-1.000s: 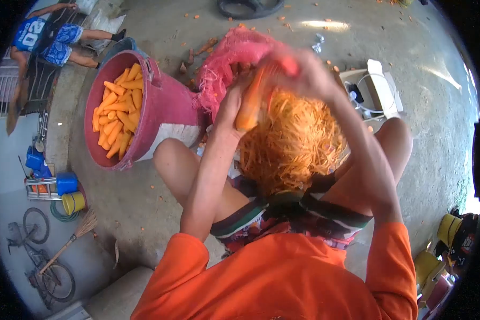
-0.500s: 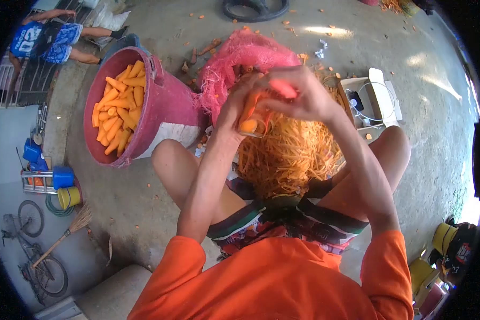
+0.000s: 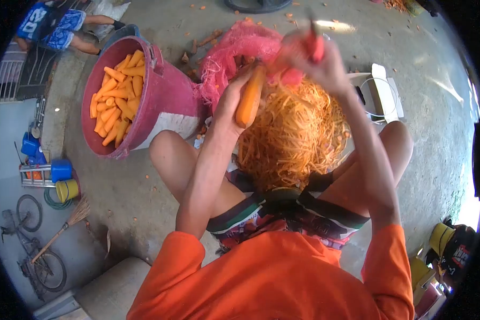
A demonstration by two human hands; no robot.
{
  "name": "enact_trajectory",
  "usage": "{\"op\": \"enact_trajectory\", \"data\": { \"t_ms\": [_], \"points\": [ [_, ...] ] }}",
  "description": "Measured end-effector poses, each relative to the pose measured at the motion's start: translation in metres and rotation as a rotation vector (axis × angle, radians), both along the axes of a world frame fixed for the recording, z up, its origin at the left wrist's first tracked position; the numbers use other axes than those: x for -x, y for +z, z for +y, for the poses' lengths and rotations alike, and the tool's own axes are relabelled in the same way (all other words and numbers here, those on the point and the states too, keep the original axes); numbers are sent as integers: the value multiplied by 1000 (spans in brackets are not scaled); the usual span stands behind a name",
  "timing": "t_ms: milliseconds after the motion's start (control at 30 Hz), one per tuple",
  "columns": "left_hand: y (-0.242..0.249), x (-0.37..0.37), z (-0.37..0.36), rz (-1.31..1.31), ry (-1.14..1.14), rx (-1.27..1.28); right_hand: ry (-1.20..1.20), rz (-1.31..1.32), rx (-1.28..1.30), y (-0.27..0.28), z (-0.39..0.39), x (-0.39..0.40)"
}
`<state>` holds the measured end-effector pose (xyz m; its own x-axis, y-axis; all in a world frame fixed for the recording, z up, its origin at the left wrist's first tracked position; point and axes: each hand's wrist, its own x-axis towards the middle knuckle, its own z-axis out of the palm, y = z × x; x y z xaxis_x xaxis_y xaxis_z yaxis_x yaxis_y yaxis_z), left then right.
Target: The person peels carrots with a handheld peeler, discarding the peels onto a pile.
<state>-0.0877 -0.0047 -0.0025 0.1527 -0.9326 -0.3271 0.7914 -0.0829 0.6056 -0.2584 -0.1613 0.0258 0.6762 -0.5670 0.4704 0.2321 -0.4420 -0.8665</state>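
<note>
1. The concrete floor (image 3: 128, 202) carries the things, bent knees framing the working space.
2. The pink bucket (image 3: 170, 80) stands toward the floor's left edge, tilted in view, peeled carrots (image 3: 114, 101) inside its rim.
3. The heap of peelings (image 3: 296, 138) lies between the knees; what supports it is hidden. Working directly above it should catch most scraps.
4. The pink mesh sack (image 3: 224, 58) lies on the floor just beyond the heap.
5. The right hand (image 3: 325, 66), blurred, has its grip closed around the red tool. Long, light strokes would suit it.
6. The left hand (image 3: 232, 98) has its grip wrapped along the carrot; thumb and fingers are best kept behind the blade's path.
7. The carrot (image 3: 249, 104) is above the heap's left edge, tilted, and should be turned between strokes.
8. The red tool (image 3: 316, 49) is apart from the carrot; its blade is unclear.
</note>
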Motion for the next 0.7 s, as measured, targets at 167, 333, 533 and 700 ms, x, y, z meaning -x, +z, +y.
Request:
{"op": "enact_trajectory", "data": {
  "t_ms": [167, 333, 533, 700],
  "points": [
    [9, 5, 1, -33, -95, 96, -129, 172, 278, 4, 6, -6],
    [27, 8, -2, 95, 30, 21, -5, 5, 227, 4, 28, -4],
    [-11, -17, -1, 128, -196, 121, -114, 91, 0, 5, -16, -5],
    [18, 10, -11, -70, 135, -119, 87, 5, 621, 28, 50, -8]
  ]
}}
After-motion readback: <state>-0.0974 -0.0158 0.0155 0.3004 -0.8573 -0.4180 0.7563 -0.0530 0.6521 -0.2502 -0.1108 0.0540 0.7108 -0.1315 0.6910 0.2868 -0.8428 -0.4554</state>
